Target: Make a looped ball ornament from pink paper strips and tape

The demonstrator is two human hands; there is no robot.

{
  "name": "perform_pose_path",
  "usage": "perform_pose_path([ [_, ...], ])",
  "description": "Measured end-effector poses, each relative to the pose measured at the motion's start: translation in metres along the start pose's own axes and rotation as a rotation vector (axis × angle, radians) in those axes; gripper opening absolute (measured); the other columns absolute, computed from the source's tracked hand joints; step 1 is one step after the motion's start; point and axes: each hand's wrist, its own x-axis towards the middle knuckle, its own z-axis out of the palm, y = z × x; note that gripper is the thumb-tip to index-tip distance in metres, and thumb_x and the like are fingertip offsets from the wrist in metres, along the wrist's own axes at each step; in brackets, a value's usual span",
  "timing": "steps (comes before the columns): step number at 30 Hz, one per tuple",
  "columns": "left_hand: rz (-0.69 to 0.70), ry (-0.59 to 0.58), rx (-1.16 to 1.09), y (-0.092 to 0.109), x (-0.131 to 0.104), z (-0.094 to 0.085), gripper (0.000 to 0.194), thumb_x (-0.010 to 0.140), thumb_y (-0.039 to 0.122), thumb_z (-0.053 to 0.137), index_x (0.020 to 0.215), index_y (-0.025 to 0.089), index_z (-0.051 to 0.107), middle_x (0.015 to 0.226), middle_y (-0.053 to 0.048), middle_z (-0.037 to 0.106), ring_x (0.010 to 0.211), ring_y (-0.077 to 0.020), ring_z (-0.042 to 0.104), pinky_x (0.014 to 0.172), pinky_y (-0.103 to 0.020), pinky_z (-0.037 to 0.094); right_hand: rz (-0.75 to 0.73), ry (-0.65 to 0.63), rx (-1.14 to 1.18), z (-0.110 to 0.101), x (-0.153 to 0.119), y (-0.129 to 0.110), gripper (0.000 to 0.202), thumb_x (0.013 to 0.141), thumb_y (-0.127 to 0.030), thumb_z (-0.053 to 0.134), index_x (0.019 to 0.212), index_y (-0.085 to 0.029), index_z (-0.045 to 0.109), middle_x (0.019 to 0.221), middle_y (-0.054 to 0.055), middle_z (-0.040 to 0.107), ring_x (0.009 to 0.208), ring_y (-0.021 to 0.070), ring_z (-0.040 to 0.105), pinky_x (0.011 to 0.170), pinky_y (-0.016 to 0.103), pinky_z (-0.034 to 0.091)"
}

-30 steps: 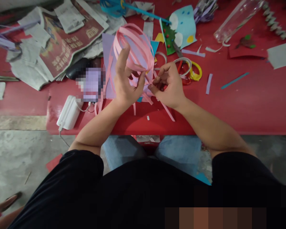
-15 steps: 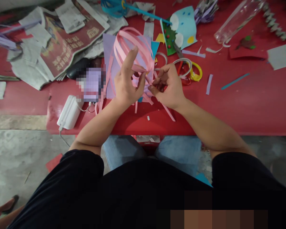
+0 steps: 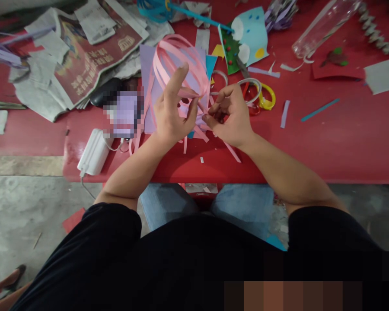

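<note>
Pink paper strips (image 3: 162, 65) curve into an open, rounded cage shape above a purple sheet (image 3: 147, 58). At the gathered end of the strips, my left hand (image 3: 175, 110) pinches them between thumb and a finger, its index finger raised. My right hand (image 3: 231, 114) is closed just to the right, its thumb and fingertips pinching the pink strips below the gathered point. Loose strip ends hang beneath both hands, one pink end (image 3: 231, 152) reaching toward the table's front edge. The exact grip of the right fingertips is partly hidden.
Yellow-handled scissors (image 3: 267, 97) and a tape roll (image 3: 250, 90) lie right of my hands. On the left are a white power bank (image 3: 94, 152), a blurred phone (image 3: 126, 113), a black object (image 3: 106, 92) and newspapers (image 3: 94, 56). A clear bottle (image 3: 326, 28) lies at the back right.
The pink cage of strips has tilted and shifted slightly up and to the left. My right hand has moved very slightly, and the long pink end has swung a little to the right.
</note>
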Motion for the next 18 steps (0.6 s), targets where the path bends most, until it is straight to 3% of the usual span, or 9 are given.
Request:
perform_pose_path([
  [10, -0.106, -0.042, -0.025, 0.01, 0.001, -0.007, 0.08, 0.106, 0.062, 0.039, 0.172, 0.037, 0.002, 0.165, -0.016, 0.049, 0.114, -0.0284, 0.075, 0.097, -0.045, 0.06, -0.03, 0.008, -0.037, -0.001, 0.001, 0.003, 0.054, 0.092, -0.054, 0.083, 0.114, -0.027, 0.043, 0.086, -0.006, 0.059, 0.061, 0.0072, 0.054, 0.053, 0.025, 0.047],
  [16, -0.222, -0.006, -0.077, 0.017, 0.002, 0.0, 0.095, 0.102, 0.068, 0.046, 0.172, 0.036, -0.01, 0.163, -0.018, 0.048, 0.118, -0.0304, 0.073, 0.093, -0.045, 0.061, -0.035, 0.015, -0.059, 0.0, 0.0, 0.002, 0.052, 0.093, -0.057, 0.081, 0.115, -0.028, 0.044, 0.084, -0.006, 0.057, 0.063, 0.0087, 0.056, 0.057, 0.027, 0.054],
  [18, -0.29, -0.059, -0.186, 0.027, 0.004, -0.004, 0.1, 0.101, 0.068, 0.049, 0.172, 0.035, -0.012, 0.157, -0.018, 0.053, 0.12, -0.0306, 0.072, 0.095, -0.045, 0.061, -0.032, 0.026, -0.078, 0.001, -0.001, 0.002, 0.05, 0.095, -0.057, 0.079, 0.117, -0.029, 0.044, 0.084, -0.005, 0.058, 0.064, 0.0093, 0.056, 0.058, 0.028, 0.055],
])
